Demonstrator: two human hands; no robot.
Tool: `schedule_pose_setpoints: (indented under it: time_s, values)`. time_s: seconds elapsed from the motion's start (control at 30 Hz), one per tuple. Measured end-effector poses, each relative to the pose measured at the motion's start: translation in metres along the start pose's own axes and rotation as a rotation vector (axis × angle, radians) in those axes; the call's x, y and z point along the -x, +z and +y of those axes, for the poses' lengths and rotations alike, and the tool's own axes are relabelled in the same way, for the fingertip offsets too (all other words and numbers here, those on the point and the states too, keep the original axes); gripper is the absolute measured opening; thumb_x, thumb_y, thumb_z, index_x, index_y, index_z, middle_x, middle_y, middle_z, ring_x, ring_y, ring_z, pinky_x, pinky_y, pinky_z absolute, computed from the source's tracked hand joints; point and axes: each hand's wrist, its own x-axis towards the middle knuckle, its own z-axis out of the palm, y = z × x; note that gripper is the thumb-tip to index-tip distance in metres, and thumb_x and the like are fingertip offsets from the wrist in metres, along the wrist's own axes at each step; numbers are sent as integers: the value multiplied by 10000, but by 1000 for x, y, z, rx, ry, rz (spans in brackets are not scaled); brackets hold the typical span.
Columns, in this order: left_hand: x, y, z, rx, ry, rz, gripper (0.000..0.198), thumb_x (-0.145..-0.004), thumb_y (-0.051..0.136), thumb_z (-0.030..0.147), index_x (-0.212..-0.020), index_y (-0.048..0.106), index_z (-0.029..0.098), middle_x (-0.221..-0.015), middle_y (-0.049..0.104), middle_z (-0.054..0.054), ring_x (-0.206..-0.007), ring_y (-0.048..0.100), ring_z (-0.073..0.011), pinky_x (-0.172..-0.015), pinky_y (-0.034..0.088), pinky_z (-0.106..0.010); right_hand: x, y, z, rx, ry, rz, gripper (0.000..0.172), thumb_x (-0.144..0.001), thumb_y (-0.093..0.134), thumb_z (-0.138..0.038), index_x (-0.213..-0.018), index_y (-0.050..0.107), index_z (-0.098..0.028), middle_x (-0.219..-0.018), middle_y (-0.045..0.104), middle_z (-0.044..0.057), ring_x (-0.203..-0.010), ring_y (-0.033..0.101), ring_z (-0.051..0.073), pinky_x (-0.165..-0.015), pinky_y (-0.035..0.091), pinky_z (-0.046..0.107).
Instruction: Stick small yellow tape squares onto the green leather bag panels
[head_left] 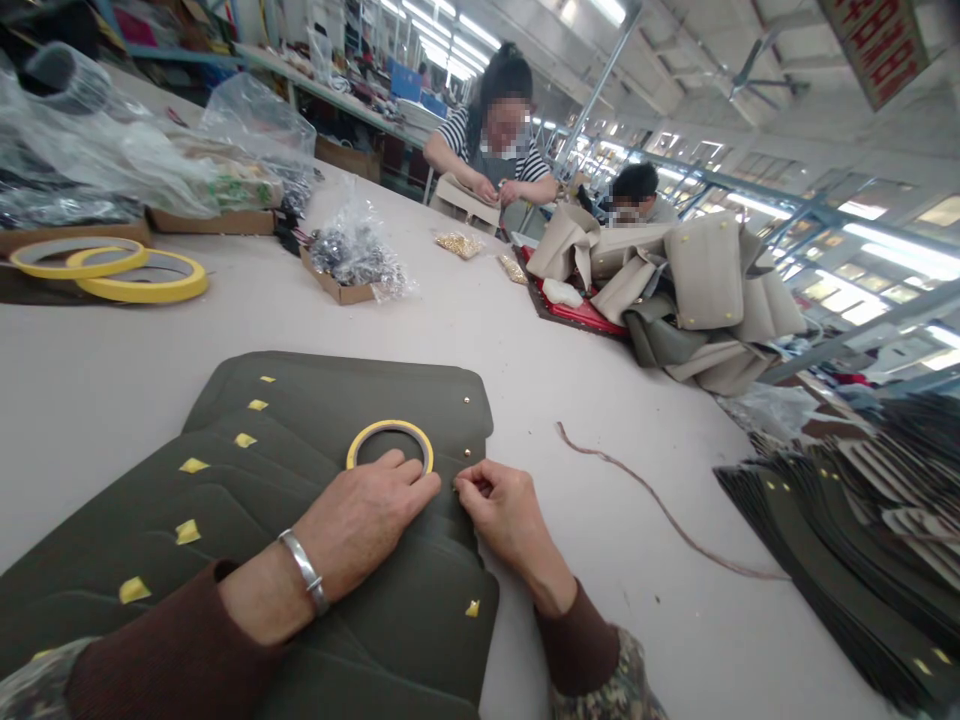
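Note:
A fanned stack of dark olive panels [315, 420] lies on the pale table in front of me, each panel bearing small yellow tape tabs along its edges. A yellow tape roll [390, 445] rests on the top panel. My left hand [360, 525], with a silver bracelet at the wrist, lies on the panel just below the roll, fingers curled down and touching it. My right hand [499, 510] is beside it at the panel's right edge, fingertips pinched together on something small that I cannot make out.
A thin brown cord [652, 500] trails across the table [585, 420] to the right. More dark panels [847, 540] are fanned at the right edge. Yellow tape rolls [112, 270] and plastic bags lie at back left. Beige pieces [697, 290] are heaped near two seated people.

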Motion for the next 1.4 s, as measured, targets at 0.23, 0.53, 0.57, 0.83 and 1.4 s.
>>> schedule_pose_setpoints:
  time_s: [0.23, 0.53, 0.57, 0.83, 1.4]
  values:
    - [0, 1, -2, -25, -2, 14, 185, -929, 451, 106, -947, 613, 192, -949, 637, -58, -864, 559, -225, -737, 516, -368, 9, -2, 9, -68, 1, 48, 149, -844, 616, -209, -985, 655, -178, -642, 658, -29, -538, 594, 128, -563, 439, 230]
    - [2, 5, -2, -74, 6, 90, 237, -908, 419, 72, -928, 617, 200, -879, 624, -64, -787, 570, -249, -720, 479, -408, 13, 9, 5, 190, -125, 99, 145, -879, 601, -203, -813, 729, -191, -760, 705, 50, -689, 631, 170, -676, 448, 273]
    - [2, 6, -3, -75, 7, 90, 236, -901, 424, 66, -927, 617, 199, -869, 623, -61, -778, 571, -248, -710, 479, -402, 11, 10, 4, 208, -118, 102, 149, -882, 600, -207, -809, 730, -189, -757, 703, 52, -686, 629, 170, -674, 444, 274]
    - [3, 11, -16, 72, 68, 294, 239, -953, 409, 138, -1065, 607, 212, -876, 653, -26, -788, 617, -164, -697, 498, -273, 7, -6, 3, 18, -10, -154, 146, -838, 650, -233, -731, 741, -195, -657, 700, 4, -586, 607, 137, -562, 399, 234]
    - [2, 15, -6, 149, 117, 498, 246, -996, 362, 242, -1123, 566, 191, -942, 750, -34, -726, 706, -126, -602, 513, -205, 12, 3, -8, -33, -489, 190, 181, -870, 513, -156, -823, 681, -204, -728, 683, 46, -672, 622, 155, -658, 488, 266]
